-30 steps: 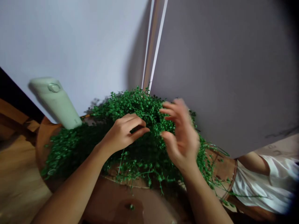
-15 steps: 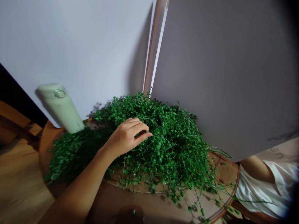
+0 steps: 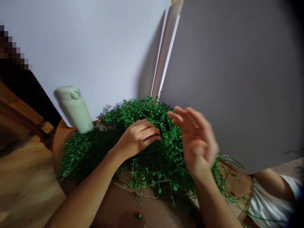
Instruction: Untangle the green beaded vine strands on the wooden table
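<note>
A bushy trailing plant with small green leaves spreads over a round wooden table. My left hand rests at the middle of the foliage, back of the hand up. Its fingers curl toward the thumb and close on the plant; the exact stems between them are hidden. Over the right side of the plant, my right hand is raised with its palm turned inward. Its fingers are apart, bent and slightly blurred, with nothing in them.
A pale green flask stands on the table at the left, its base beside the leaves. White and grey walls rise behind. At the lower right, a person's arm and white clothing show. A loose leaf sprig lies near the front.
My right hand has come into view from the lower right and now hovers over the plant. My left hand keeps its place in the leaves while the whole view shifts slightly.
</note>
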Tool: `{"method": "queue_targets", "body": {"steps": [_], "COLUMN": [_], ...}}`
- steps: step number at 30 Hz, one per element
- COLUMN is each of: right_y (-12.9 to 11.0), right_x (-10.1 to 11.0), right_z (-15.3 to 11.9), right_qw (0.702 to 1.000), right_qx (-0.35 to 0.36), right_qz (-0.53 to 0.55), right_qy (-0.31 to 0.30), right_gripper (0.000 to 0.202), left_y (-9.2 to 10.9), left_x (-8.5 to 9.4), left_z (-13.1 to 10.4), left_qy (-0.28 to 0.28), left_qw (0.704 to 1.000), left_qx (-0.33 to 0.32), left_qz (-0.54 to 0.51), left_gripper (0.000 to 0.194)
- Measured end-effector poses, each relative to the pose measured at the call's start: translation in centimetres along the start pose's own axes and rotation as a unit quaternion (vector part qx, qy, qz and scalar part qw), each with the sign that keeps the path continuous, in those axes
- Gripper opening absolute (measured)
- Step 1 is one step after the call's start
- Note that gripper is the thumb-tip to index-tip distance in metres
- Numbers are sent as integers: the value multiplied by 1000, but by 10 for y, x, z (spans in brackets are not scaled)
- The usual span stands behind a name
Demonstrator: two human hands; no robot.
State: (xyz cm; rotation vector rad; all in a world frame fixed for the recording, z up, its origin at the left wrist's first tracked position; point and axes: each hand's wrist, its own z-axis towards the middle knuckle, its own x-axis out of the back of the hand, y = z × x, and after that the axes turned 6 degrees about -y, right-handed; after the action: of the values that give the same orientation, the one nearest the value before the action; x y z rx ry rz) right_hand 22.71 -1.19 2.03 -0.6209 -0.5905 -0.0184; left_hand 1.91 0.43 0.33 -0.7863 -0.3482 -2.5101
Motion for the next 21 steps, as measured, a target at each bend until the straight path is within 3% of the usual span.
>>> {"method": "queue_targets", "body": {"steps": [4, 9, 15, 21], "right_y": [32, 38, 26, 24], "right_x": [-15, -17, -16, -19], "right_z": [1, 1, -3, -7], "right_qw": [983, 974, 988, 997], "right_qx": [-51, -106, -87, 16], "right_qz": [159, 150, 66, -45], "right_qy": [-79, -130, -111, -57], "right_gripper": [73, 37, 27, 33], "left_y": [1, 3, 6, 11], "left_x": [-1, 0, -1, -5], "left_z": [0, 0, 2, 3], "left_qy": [26, 38, 36, 61], "left_qw": [999, 999, 995, 995], "left_qx": [-18, 12, 41, 59], "left_qz": [29, 2, -79, -44], "left_gripper": [12, 14, 17, 17]}}
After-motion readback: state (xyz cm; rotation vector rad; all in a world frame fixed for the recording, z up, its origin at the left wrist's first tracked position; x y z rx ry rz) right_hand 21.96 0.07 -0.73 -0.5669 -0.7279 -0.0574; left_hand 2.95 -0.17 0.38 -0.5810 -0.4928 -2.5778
